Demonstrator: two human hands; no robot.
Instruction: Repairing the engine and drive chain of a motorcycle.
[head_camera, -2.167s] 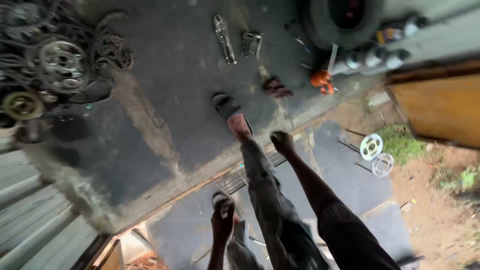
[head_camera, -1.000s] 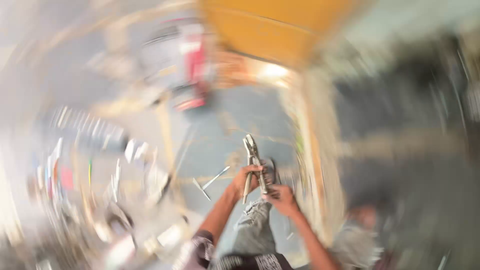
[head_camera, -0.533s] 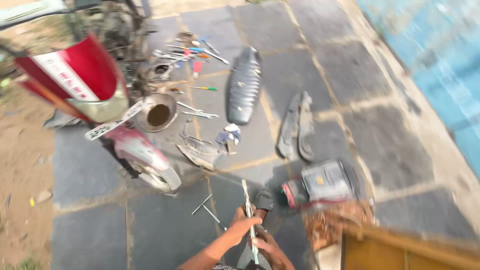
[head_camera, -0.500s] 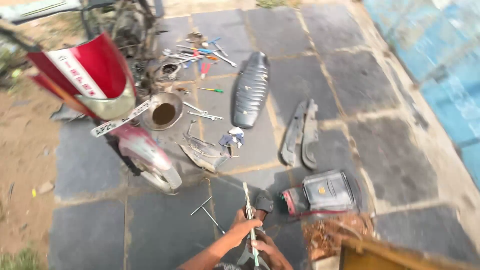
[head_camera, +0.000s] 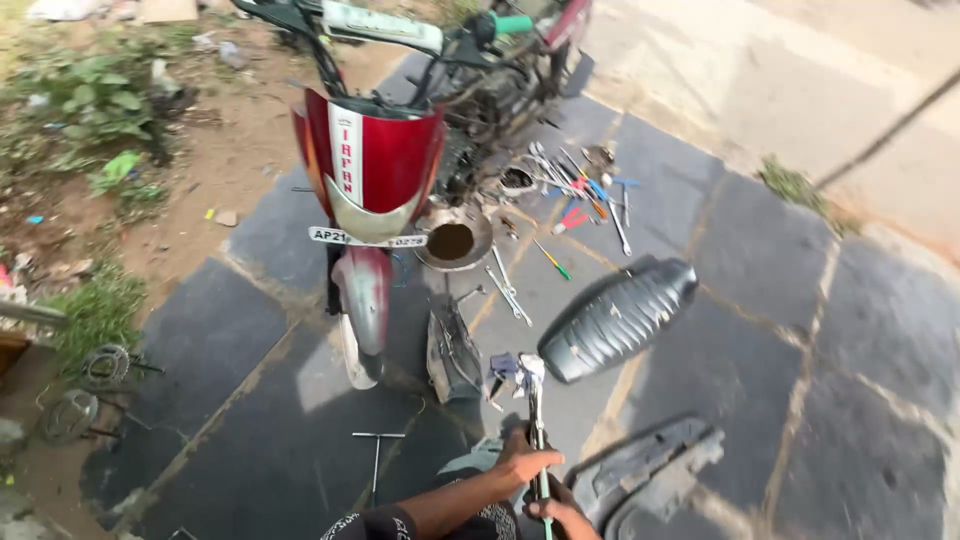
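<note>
Looking down from the head camera, both hands gripped a long metal wrench held upright above the stone paving. Left hand had its fingers wrapped round the mid shaft; right hand clasped the lower end. It looked stiff, fairly heavy and possibly greasy, best held by the shaft. Beyond stood a red motorcycle, its black seat and scattered hand tools.

Tool: bare metal, shiny shaft. Seat: ribbed black vinyl, semi-gloss. Front fender: glossy red plastic. Floor: rough matt dark stone slabs.
</note>
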